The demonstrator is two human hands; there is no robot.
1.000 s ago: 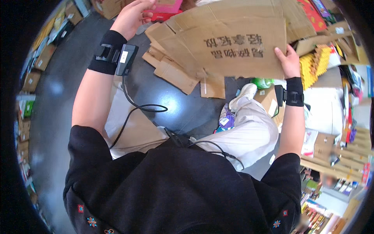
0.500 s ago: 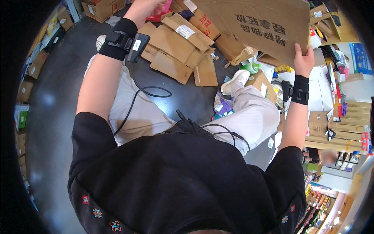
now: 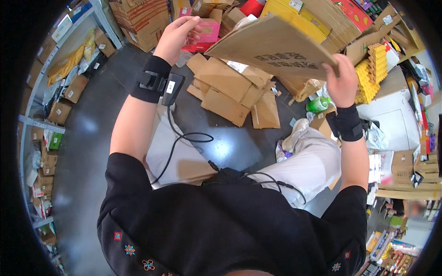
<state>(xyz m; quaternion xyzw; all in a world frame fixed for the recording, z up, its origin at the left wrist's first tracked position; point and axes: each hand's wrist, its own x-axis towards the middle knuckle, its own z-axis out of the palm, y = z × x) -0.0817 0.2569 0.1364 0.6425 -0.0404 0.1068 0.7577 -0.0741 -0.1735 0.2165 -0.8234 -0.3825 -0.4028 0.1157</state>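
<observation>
A large brown cardboard sheet [image 3: 271,48], dark print on its face, hangs tilted ahead of me above the floor. My right hand [image 3: 343,80] is closed on its right corner, thumb on the near face. My left hand [image 3: 179,37] is raised beyond the sheet's left corner and apart from it. Its fingers are curled toward the thumb, and no object shows in them. Below the sheet, a pile of flattened cardboard [image 3: 230,94] lies on the dark floor. Both wrists wear black straps, and a small black device sits at the left one.
Metal shelving [image 3: 41,124] with boxes and bags runs along the left. Stacked cartons [image 3: 140,20] stand at the far left. Yellow egg-crate trays [image 3: 370,76], a green bottle [image 3: 317,105] and a white box [image 3: 391,117] lie to the right. A black cable [image 3: 177,138] loops over my left leg.
The cardboard sheet has come lower and tipped flatter, and its left end now shows. My left hand is fully in view, clear of that end. The view has shifted, showing more shelving.
</observation>
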